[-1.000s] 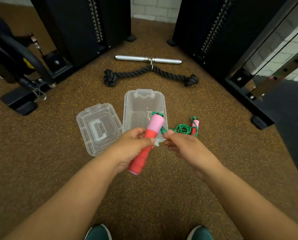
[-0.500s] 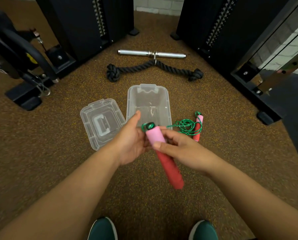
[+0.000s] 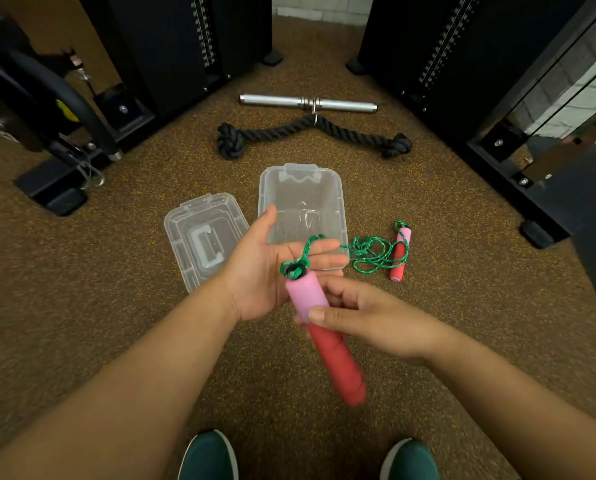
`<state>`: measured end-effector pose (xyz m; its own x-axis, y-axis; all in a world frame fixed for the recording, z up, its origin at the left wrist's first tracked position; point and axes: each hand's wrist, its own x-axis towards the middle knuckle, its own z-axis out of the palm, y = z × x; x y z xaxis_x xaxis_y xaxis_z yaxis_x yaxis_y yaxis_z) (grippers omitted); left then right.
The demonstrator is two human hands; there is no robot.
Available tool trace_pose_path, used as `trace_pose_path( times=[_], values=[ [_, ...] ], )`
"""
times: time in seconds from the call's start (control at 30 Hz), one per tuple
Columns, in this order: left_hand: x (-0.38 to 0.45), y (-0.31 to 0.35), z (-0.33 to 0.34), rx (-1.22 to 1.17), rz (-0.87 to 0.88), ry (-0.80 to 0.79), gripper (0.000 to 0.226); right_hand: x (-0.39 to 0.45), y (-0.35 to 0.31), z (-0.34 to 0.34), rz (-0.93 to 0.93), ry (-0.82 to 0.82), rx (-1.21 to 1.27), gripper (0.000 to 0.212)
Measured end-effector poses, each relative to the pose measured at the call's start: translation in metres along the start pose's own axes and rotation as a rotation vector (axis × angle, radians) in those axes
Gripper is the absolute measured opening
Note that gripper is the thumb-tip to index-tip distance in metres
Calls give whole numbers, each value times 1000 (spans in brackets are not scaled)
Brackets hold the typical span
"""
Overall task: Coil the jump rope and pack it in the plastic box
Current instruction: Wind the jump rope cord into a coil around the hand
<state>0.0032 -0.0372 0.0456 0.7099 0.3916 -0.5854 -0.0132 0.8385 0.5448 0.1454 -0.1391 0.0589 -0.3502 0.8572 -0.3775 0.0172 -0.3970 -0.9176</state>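
My right hand (image 3: 369, 320) grips a pink-and-red jump rope handle (image 3: 321, 327), pink end up, red end pointing down toward me. My left hand (image 3: 272, 268) is spread flat, palm up, just behind the handle's top, with the green rope (image 3: 369, 252) running across its fingers. The rope trails right into a loose tangle on the floor beside the second handle (image 3: 399, 252). The clear plastic box (image 3: 301, 183) stands lidless on the floor beyond my hands. Its clear lid (image 3: 203, 233) lies to its left.
A black knotted rope attachment (image 3: 272, 133) and a chrome bar (image 3: 307, 102) lie farther back. Black weight-stack machines (image 3: 172, 39) flank both sides, and a machine base (image 3: 57, 188) sits at left. My green shoes (image 3: 208, 457) show at the bottom edge.
The handle passed from my left hand to my right and flipped so the red end points toward me. My left hand has opened flat, with the rope across it.
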Motion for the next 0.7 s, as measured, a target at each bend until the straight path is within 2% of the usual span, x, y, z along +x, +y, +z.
trace_pose_path(
  times=[0.13, 0.23, 0.3, 0.4, 0.47, 0.57, 0.7],
  values=[
    [-1, -2, 4, 72, -97, -172, 112, -3, -12, 1, -24, -30, 140, 35],
    [-2, 3, 5, 2, -79, -249, 100, -6, -9, -1, 43, -170, 84, 30],
    [-4, 11, 4, -26, 42, -227, 79, -5, 4, -3, 121, -228, -7, 25],
    [-7, 19, 4, -38, 201, -169, 52, -1, 25, -5, 154, -173, -254, 28],
    [-9, 21, 5, -35, 233, -163, 54, 0, 27, -4, 134, -114, -270, 29],
    [-9, 19, 7, 4, 230, -154, 69, 3, 17, -2, 49, -82, -201, 29],
    [-11, 15, 12, 112, 238, -116, 42, 4, 13, 1, -22, -94, -199, 34]
  ],
)
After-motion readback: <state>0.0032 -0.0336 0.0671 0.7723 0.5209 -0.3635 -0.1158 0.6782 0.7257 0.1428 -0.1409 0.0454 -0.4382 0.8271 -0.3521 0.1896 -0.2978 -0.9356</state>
